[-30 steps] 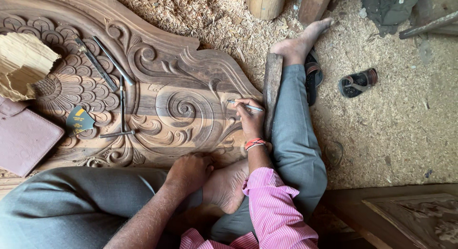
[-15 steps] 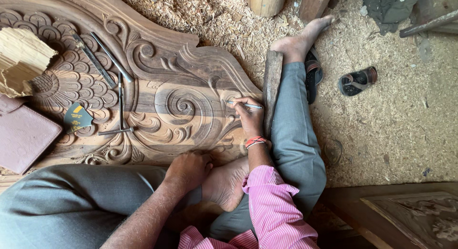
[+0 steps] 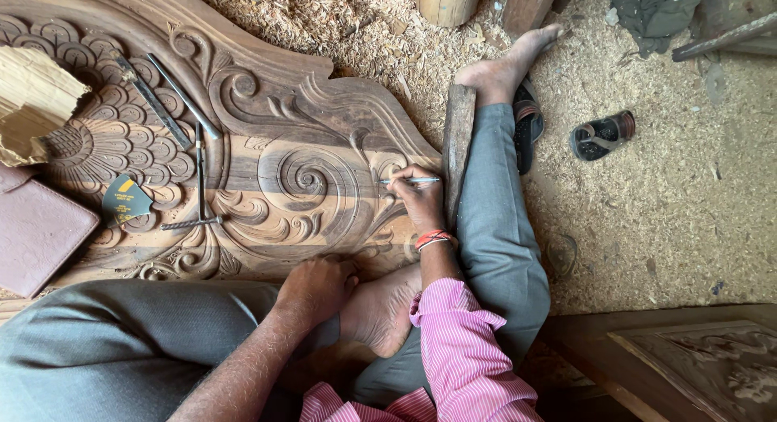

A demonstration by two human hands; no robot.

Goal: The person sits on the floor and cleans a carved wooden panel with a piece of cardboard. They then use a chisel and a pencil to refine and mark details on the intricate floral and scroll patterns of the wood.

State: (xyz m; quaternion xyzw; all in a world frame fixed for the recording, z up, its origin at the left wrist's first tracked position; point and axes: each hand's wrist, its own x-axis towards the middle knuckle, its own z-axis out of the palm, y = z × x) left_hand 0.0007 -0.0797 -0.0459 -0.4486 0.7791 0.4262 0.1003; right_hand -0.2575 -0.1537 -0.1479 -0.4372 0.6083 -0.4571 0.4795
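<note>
The right hand [image 3: 419, 197] still pinches a thin pen [image 3: 407, 181] with its tip on the carved wood panel [image 3: 307, 139] beside the big swirl, barely moved, while the left hand [image 3: 317, 286] stays curled, holding nothing, on the foot [image 3: 380, 309].

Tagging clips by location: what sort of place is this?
Likely a woodcarving workshop, worked on the floor: a large carved wooden panel, chisels lying on it, and wood shavings covering the ground. The right hand holds a pencil to the panel.
</note>
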